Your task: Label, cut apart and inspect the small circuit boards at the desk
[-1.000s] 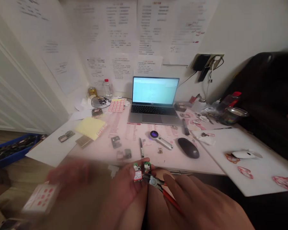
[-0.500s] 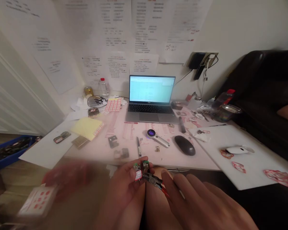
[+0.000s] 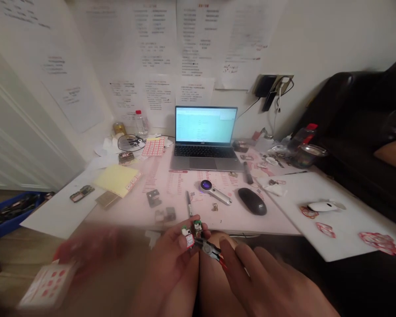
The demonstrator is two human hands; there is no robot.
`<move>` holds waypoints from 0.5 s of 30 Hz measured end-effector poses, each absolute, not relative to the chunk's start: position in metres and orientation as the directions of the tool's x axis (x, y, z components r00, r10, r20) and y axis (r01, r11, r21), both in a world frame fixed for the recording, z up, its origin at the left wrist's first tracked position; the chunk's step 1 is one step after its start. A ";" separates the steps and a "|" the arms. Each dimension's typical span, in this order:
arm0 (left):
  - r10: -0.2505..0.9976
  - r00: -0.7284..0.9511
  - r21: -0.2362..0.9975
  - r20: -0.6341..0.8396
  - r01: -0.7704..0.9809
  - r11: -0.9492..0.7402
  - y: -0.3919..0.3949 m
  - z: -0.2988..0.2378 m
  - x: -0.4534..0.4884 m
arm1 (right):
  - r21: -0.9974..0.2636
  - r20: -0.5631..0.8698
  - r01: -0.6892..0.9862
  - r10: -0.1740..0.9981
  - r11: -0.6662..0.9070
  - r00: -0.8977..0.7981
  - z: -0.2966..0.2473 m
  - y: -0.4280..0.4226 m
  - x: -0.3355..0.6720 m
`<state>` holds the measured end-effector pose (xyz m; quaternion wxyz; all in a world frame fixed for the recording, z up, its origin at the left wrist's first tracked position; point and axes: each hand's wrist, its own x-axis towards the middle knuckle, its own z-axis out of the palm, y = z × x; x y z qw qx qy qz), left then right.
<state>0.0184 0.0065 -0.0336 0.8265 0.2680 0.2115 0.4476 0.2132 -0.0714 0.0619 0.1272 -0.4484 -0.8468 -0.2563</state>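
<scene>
Low in front of the desk edge, my left hand (image 3: 173, 251) is closed around a small electronic part (image 3: 197, 226) with green circuit board, metal pieces and a white-and-red label. Red-handled pliers (image 3: 211, 249) are gripped in my right hand (image 3: 260, 273). Their jaws meet the near side of the electronic part, between the fingers of my left hand. Whether the jaws are clamped on it cannot be made out. Just beyond my hands on the desk lie a pen (image 3: 188, 203), flat grey pieces (image 3: 154, 198) and a small metal piece (image 3: 214, 207).
A laptop (image 3: 206, 138) stands open at the back of the desk. Nearby lie a lit magnifier (image 3: 214, 193), a black mouse (image 3: 252, 201) and yellow paper (image 3: 115, 179). On the right is a white board (image 3: 330, 233); a blue bin (image 3: 11, 215) sits at floor level, left.
The view has shifted slightly, so the desk things sit a little to the left. The pliers stay at the electronic part, and both hands keep their holds.
</scene>
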 end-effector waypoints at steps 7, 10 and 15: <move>0.848 0.514 0.632 -0.130 -0.616 0.470 0.008 -0.035 0.017 | -0.351 0.308 0.831 0.891 0.431 -0.333 0.039 -0.070 0.221; 0.854 0.502 0.648 -0.135 -0.608 0.459 0.008 -0.035 0.017 | -0.700 0.172 0.661 0.962 0.269 -0.210 0.028 -0.070 0.220; 0.871 0.465 0.651 -0.158 -0.615 0.446 0.008 -0.045 0.020 | -0.887 0.026 0.451 0.985 0.100 -0.168 0.014 -0.072 0.214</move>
